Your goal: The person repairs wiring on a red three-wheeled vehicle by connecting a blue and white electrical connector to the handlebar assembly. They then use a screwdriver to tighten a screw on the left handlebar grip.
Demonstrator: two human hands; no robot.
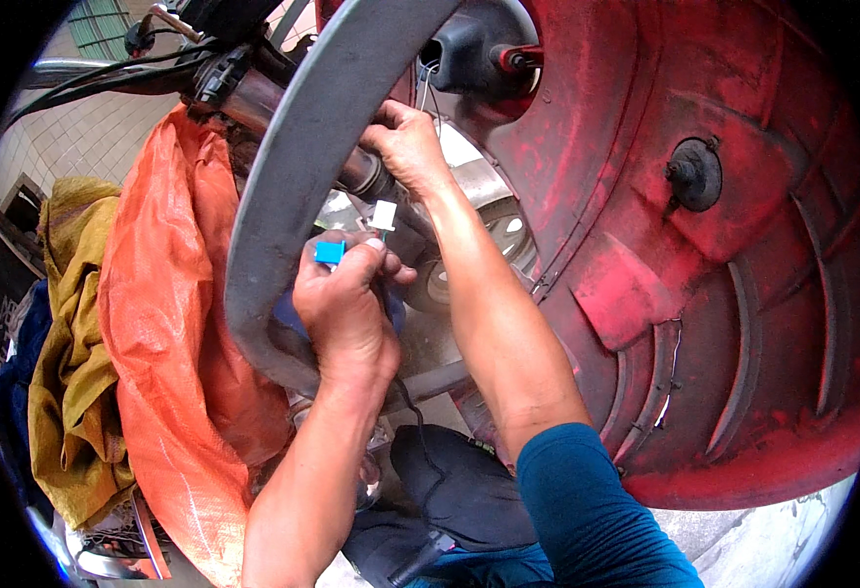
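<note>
My left hand is closed, fingers curled in front of the grey curved frame. A small blue plastic connector sticks up between its thumb and forefinger. Just beyond the thumb tip stands a white plastic connector with a thin wire below it, apparently pinched by the fingers. Farther up, my right hand reaches beside a metal tube, its fingertips bent together at the edge of the frame. Whatever those fingertips hold is hidden. Thin wires hang just right of that hand.
The grey curved frame arches across the work. A large red molded panel with a black round fitting fills the right. Orange sheeting and mustard cloth hang at left. Black cables run to the upper left.
</note>
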